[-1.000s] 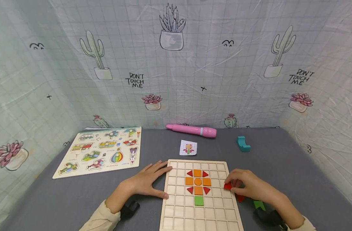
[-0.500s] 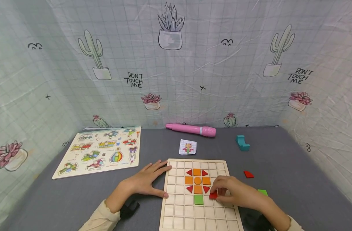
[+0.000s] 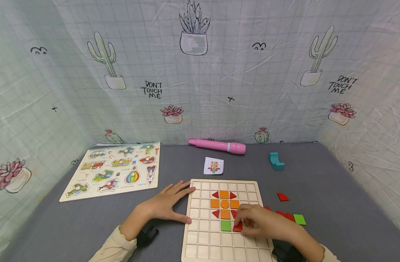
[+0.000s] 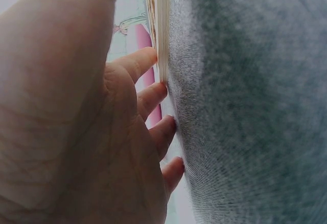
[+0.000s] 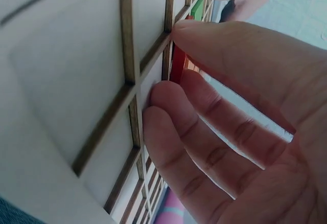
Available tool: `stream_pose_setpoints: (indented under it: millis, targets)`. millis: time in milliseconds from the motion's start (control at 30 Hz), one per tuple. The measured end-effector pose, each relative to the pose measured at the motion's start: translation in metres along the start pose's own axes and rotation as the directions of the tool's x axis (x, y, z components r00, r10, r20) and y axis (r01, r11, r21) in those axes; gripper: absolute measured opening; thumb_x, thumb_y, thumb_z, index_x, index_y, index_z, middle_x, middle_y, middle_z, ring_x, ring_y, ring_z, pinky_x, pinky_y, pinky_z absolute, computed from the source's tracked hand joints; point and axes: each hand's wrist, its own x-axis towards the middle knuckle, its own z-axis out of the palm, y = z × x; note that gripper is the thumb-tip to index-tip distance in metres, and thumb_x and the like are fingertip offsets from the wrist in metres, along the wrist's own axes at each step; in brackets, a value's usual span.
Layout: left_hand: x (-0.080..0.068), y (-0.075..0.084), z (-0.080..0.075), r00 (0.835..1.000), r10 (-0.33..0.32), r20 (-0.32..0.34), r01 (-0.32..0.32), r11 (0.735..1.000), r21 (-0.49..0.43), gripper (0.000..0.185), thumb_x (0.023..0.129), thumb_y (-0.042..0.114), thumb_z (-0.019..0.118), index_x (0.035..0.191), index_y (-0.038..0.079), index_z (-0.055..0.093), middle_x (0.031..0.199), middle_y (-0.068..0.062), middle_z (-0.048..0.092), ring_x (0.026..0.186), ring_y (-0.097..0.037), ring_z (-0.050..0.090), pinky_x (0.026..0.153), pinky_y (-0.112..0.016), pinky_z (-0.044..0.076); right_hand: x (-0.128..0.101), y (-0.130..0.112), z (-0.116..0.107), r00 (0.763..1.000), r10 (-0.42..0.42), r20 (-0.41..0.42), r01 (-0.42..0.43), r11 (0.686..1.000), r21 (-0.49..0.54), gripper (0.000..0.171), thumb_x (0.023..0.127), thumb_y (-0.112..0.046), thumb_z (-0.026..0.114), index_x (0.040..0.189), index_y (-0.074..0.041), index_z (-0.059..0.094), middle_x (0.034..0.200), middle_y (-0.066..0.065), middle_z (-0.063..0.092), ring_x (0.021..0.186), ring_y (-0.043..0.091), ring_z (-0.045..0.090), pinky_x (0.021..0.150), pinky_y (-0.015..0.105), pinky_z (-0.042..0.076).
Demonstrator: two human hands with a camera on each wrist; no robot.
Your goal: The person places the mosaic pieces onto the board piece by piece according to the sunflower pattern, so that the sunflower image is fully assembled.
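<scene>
Bright, even light with only soft shadows and no glare; the head view bows outward toward 3 and 9 o'clock (wide-lens curving), and both wrist views are blurred close-ups.

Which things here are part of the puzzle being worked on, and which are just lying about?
In use: grid board, red piece under the right hand, left hand, pattern card, loose pieces.
Lying about: pink pen, teal block, picture puzzle.
</scene>
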Motion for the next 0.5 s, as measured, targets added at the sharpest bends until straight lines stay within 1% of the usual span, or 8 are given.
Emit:
stream_pose_setpoints:
  millis: [100, 233, 333, 433, 500]
  targets:
    - [0.0005, -0.0007, -0.0002, 1.0, -0.004, 0.0, 0.004, 1.0, 0.0, 0.095, 0.079, 0.059, 0.073, 0.155, 0.021, 0.03, 0.162, -0.007, 0.018, 0.149, -0.034, 0.013, 0.118, -0.059, 0.009, 0.0006, -0.0003, -0.0006, 1.0, -0.011, 0.011, 0.011, 1.0, 0.008, 0.011, 0.09, -0.009, 0.07, 0.099, -0.014, 0.07, 0.093, -0.01, 0.056, 0.075, -0.002, 0.05, 0.064, 0.015, 0.048]
    - [0.0002, 0.0, -0.0009, 1.0, -0.005, -0.001, 0.005, 1.0, 0.002, 0.095, 0.079, 0.059, 0.073, 0.154, 0.02, 0.03, 0.162, -0.008, 0.019, 0.149, -0.035, 0.013, 0.118, -0.059, 0.009, 0.0014, -0.0005, -0.0008, 0.999, -0.038, 0.005, 0.038, 0.999, -0.003, 0.007, 0.091, -0.011, 0.069, 0.098, -0.014, 0.07, 0.093, -0.009, 0.057, 0.075, -0.003, 0.05, 0.063, 0.015, 0.048]
    - [-0.0002, 0.0012, -0.0012, 1.0, -0.009, 0.003, 0.009, 1.0, 0.001, 0.095, 0.079, 0.059, 0.073, 0.154, 0.02, 0.03, 0.162, -0.007, 0.018, 0.149, -0.035, 0.013, 0.118, -0.059, 0.009, 0.0022, -0.0012, -0.0011, 1.0, -0.032, 0.001, 0.032, 0.999, -0.016, 0.007, 0.092, -0.01, 0.068, 0.097, -0.014, 0.07, 0.093, -0.008, 0.058, 0.076, -0.003, 0.05, 0.064, 0.015, 0.048]
    - [-0.0003, 0.0021, -0.0013, 1.0, -0.007, 0.004, 0.007, 1.0, -0.002, 0.095, 0.079, 0.059, 0.073, 0.155, 0.02, 0.03, 0.162, -0.008, 0.019, 0.149, -0.035, 0.013, 0.117, -0.06, 0.009, 0.0025, -0.0021, -0.0014, 1.0, -0.009, 0.002, 0.009, 1.0, -0.01, 0.007, 0.091, -0.01, 0.069, 0.096, -0.014, 0.07, 0.092, -0.009, 0.058, 0.075, -0.003, 0.05, 0.064, 0.016, 0.048]
    - [-0.0004, 0.0021, -0.0014, 1.0, -0.007, 0.005, 0.007, 1.0, -0.006, 0.095, 0.079, 0.059, 0.073, 0.155, 0.02, 0.03, 0.162, -0.008, 0.018, 0.149, -0.035, 0.013, 0.117, -0.06, 0.009, 0.0024, -0.0022, -0.001, 1.0, -0.013, -0.001, 0.013, 1.0, -0.006, 0.006, 0.091, -0.011, 0.07, 0.096, -0.014, 0.07, 0.092, -0.009, 0.058, 0.074, -0.004, 0.05, 0.063, 0.015, 0.048]
